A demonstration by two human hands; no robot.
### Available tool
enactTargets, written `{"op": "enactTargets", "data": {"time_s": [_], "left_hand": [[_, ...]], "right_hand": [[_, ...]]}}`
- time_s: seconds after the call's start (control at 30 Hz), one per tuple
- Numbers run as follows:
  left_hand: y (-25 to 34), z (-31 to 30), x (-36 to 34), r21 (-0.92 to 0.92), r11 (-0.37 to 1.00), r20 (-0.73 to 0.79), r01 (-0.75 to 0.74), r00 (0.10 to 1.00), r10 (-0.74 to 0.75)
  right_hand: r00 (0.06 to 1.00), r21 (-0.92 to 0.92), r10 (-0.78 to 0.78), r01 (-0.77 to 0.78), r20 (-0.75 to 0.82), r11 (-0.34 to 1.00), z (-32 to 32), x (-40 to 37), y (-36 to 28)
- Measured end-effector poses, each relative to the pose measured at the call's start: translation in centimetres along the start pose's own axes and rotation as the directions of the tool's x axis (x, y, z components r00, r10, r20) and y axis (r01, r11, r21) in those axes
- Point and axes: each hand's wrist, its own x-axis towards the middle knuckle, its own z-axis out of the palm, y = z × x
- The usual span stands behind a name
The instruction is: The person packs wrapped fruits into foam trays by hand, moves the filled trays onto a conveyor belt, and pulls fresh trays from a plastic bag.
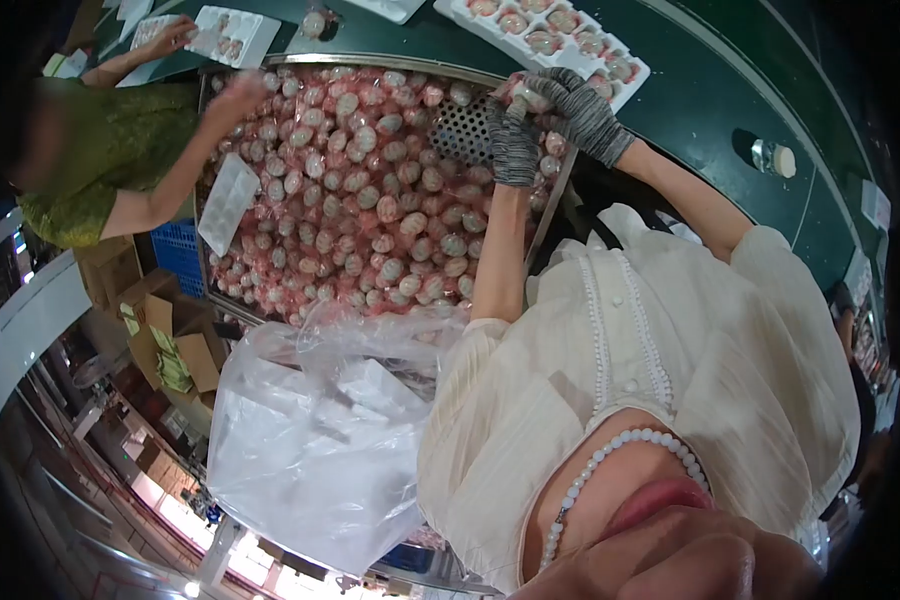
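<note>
My left hand (513, 145), in a grey knitted glove, is closed at the far right corner of a metal bin (390, 62). Beside it my right hand (582, 112), gloved alike, is closed too. Between them they hold an egg (526, 96) in clear wrap with red print; the fingers partly hide it. Many similar wrapped eggs (370, 190) fill the bin, and a perforated metal plate (458, 130) shows just left of my left hand. Beyond my right hand, a white tray (460, 12) holds several wrapped eggs in its cups.
At left, a person in a green top (120, 150) has one hand over the bin and one at a white tray (255, 30). Another tray (228, 205) leans on the bin's left edge. A small jar (773, 158) stands on the green table (710, 90). A plastic bag (310, 450) lies near me.
</note>
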Motion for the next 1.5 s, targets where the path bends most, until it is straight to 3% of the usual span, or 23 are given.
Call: {"op": "enactTargets", "data": {"time_s": [0.03, 0.07, 0.13, 0.2, 0.23, 0.47, 0.53, 0.6, 0.63, 0.8, 0.87, 0.93, 1.0, 1.03, 1.07, 1.13, 1.17, 1.2, 1.27, 1.33, 1.4, 1.47, 1.5], "left_hand": [[-0.1, 0.4, 0.1, 0.249, 0.958, 0.02, -0.144, 0.989, 0.143], [-0.2, 1.4, 0.2, 0.475, 0.833, 0.08, -0.283, 0.957, 0.28], [-0.8, 3.3, 0.3, 0.62, 0.681, 0.159, -0.39, 0.912, 0.377], [-1.5, 4.8, 0.9, 0.904, 0.139, 0.309, -0.405, 0.841, 0.444], [-1.7, 5.7, 1.4, 0.938, -0.008, 0.316, -0.347, 0.844, 0.434], [-3.9, 4.7, 5.5, 0.985, -0.044, 0.17, -0.169, 0.874, 0.454], [-4.4, 4.3, 5.4, 0.968, -0.123, 0.25, -0.218, 0.839, 0.483], [-4.5, 4.2, 4.4, 0.941, -0.031, 0.303, -0.336, 0.802, 0.514], [-5.2, 3.1, 5.1, 0.932, -0.149, 0.359, -0.331, 0.778, 0.515], [-4.6, 3.8, 4.0, 0.873, -0.224, 0.488, -0.434, 0.751, 0.445], [-4.2, 3.6, 4.3, 0.858, -0.221, 0.514, -0.464, 0.77, 0.379], [-3.9, 3.2, 3.6, 0.877, -0.196, 0.48, -0.439, 0.807, 0.343], [-3.2, 3.7, 3.7, 0.896, -0.164, 0.443, -0.412, 0.847, 0.293], [-5.9, 1.3, 5.5, 0.786, 0.435, 0.247, -0.439, 0.868, 0.43], [-5.6, 2.2, 4.9, 0.783, 0.433, 0.256, -0.446, 0.866, 0.429], [-4.7, 4.5, 2.3, 0.913, 0.174, 0.287, -0.369, 0.884, 0.369], [-4.4, 4.2, 2.0, 0.818, -0.423, 0.541, -0.389, 0.771, 0.337], [-4.3, 4.1, 2.2, 0.821, -0.422, 0.536, -0.384, 0.774, 0.338], [-4.2, 4.2, 3.1, 0.866, -0.256, 0.494, -0.431, 0.818, 0.294], [-3.9, 3.1, 4.1, 0.817, -0.32, 0.561, -0.479, 0.788, 0.254], [-4.1, 1.4, 5.1, 0.824, 0.268, 0.308, -0.5, 0.791, 0.529], [-3.5, 2.3, 5.2, 0.619, 0.727, -0.115, -0.296, 0.882, 0.458], [-4.1, 1.2, 6.3, 0.769, 0.618, -0.183, -0.163, 0.871, 0.457]], "right_hand": [[0.964, -0.459, -0.265, 0.226, -0.022, 0.859, -0.9, 0.0, 0.4], [0.865, -0.809, -0.494, 0.348, 0.082, 0.474, -2.1, -0.3, 0.4], [0.874, -0.785, -0.483, 0.336, 0.053, 0.521, -4.0, -1.1, 0.6], [0.858, -0.843, -0.511, 0.233, -0.056, 0.485, -5.6, -1.7, 1.2], [0.894, -0.831, -0.443, 0.199, -0.063, 0.519, -6.9, -0.9, 2.1], [0.963, -0.915, -0.269, 0.129, 0.023, 0.383, -8.2, 3.2, 0.1], [0.894, -0.934, -0.436, 0.235, 0.099, 0.27, -9.1, 5.3, 2.6], [0.956, -0.959, -0.27, 0.177, 0.114, 0.221, -8.5, 5.8, 1.6], [0.955, -0.959, -0.274, 0.174, 0.11, 0.222, -8.8, 5.9, 0.9], [0.969, -0.908, -0.131, 0.241, 0.208, 0.343, -9.6, 5.6, -0.2], [0.892, -0.937, -0.319, 0.349, 0.321, 0.034, -9.0, 6.1, 1.4], [0.989, -0.987, -0.041, 0.146, 0.144, 0.07, -7.3, 7.5, 0.3], [0.953, -0.955, -0.081, 0.287, 0.292, -0.075, -7.3, 7.2, 1.0], [0.953, -0.957, -0.092, 0.281, 0.287, -0.077, -7.8, 7.2, 0.9], [0.947, -0.956, -0.142, 0.293, 0.29, 0.002, -8.4, 6.7, 0.2], [0.937, -0.946, -0.181, 0.315, 0.299, 0.072, -9.2, 6.4, 0.5], [0.906, -0.94, -0.27, 0.34, 0.325, 0.012, -9.0, 6.2, 0.6], [0.866, -0.933, -0.357, 0.358, 0.35, -0.045, -8.7, 6.0, 0.8], [0.958, -0.957, -0.086, 0.262, 0.273, -0.122, -7.7, 4.9, -1.3], [0.939, -0.943, -0.127, 0.301, 0.318, -0.142, -8.5, 5.0, -0.7], [0.959, -0.883, -0.141, 0.282, 0.246, 0.376, -9.8, 5.5, -1.5], [0.927, -0.857, -0.369, 0.241, 0.065, 0.454, -11.2, 5.4, -3.0], [0.863, -0.89, -0.505, 0.253, 0.03, 0.38, -12.8, 6.8, -2.2]]}}
